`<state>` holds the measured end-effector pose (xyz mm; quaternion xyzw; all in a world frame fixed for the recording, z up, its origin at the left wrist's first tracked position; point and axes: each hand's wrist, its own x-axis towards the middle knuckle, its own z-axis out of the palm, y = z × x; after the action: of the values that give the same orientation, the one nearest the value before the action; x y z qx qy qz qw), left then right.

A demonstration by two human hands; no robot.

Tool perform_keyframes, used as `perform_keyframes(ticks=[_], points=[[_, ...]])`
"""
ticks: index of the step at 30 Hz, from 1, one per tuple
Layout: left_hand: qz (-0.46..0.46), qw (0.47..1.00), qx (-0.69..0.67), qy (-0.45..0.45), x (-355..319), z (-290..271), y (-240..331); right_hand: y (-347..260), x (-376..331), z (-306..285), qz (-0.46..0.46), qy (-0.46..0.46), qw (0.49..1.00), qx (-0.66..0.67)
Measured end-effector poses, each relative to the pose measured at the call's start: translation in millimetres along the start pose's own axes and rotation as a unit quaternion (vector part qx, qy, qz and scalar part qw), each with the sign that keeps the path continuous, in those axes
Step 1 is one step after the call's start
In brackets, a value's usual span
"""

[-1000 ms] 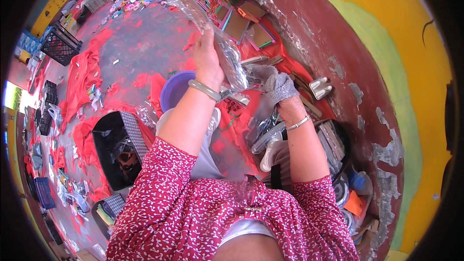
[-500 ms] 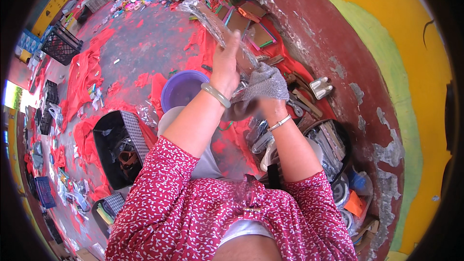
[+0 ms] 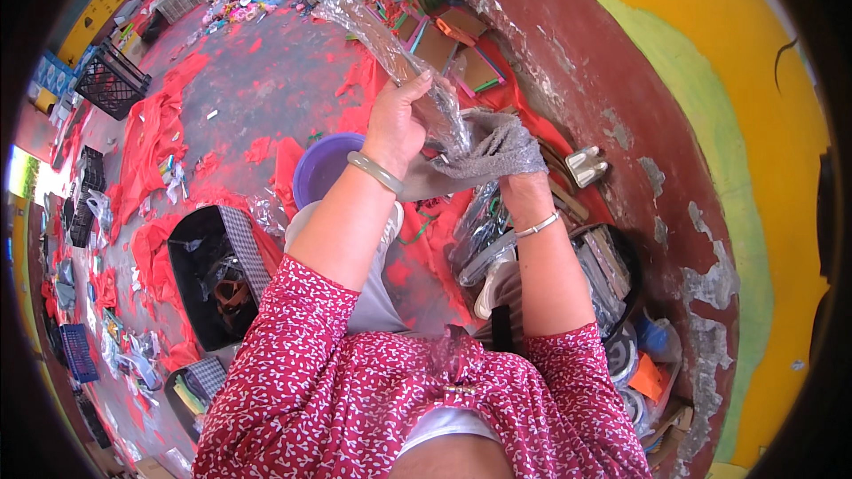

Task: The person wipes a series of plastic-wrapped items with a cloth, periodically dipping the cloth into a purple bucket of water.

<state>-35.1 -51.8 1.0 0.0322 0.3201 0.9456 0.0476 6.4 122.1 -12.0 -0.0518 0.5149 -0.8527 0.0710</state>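
Observation:
My left hand, bare with a pale bangle at the wrist, grips a long clear plastic sleeve holding a flat grey strip; the sleeve points up and away to the left. My right hand wears a grey knitted glove and closes on the sleeve's near end, right beside the left hand. Both forearms rise from a red patterned top at the lower edge.
A purple basin sits under my left forearm. A black bin lies lower left. Bundles of plastic-wrapped pieces and a dark tub lie by the red wall. Red cloth scraps and a black crate cover the floor.
Both hands have come together and moved up and right. The gloved right hand has closed on the sleeve's near end, and the sleeve has tilted further left.

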Motion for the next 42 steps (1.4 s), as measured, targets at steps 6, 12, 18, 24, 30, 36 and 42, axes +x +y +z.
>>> perform_keyframes(ticks=[6, 12, 18, 24, 30, 36, 42], points=[[-0.029, 0.997, 0.053, -0.046, -11.4, 5.1, 0.6, -17.8, 5.4, 11.9, 0.023, 0.017, 0.966, -0.257], [-0.091, 0.989, 0.062, -0.101, -15.5, 9.8, -36.2, 7.1, 16.4, 3.1, -0.305, -0.014, 0.687, -0.659], [-0.12, 0.988, 0.069, -0.062, -23.5, 17.7, -41.3, 9.9, 0.4, 4.8, -0.261, 0.111, 0.5, -0.818], [-0.053, 0.997, 0.045, -0.04, -24.4, 26.8, -38.2, 4.6, -4.5, 11.2, -0.26, 0.141, 0.537, -0.79], [-0.057, 0.997, 0.054, -0.027, -18.7, 17.0, -36.1, 5.5, -6.5, 9.4, -0.334, 0.124, 0.411, -0.839], [-0.074, 0.996, 0.029, -0.035, -12.2, 8.6, -42.1, 10.5, -2.6, 2.3, -0.316, 0.157, 0.389, -0.851], [-0.075, 0.995, -0.042, -0.049, -16.7, 17.3, -38.2, 14.6, -3.0, 0.9, -0.32, 0.168, 0.36, -0.86]])
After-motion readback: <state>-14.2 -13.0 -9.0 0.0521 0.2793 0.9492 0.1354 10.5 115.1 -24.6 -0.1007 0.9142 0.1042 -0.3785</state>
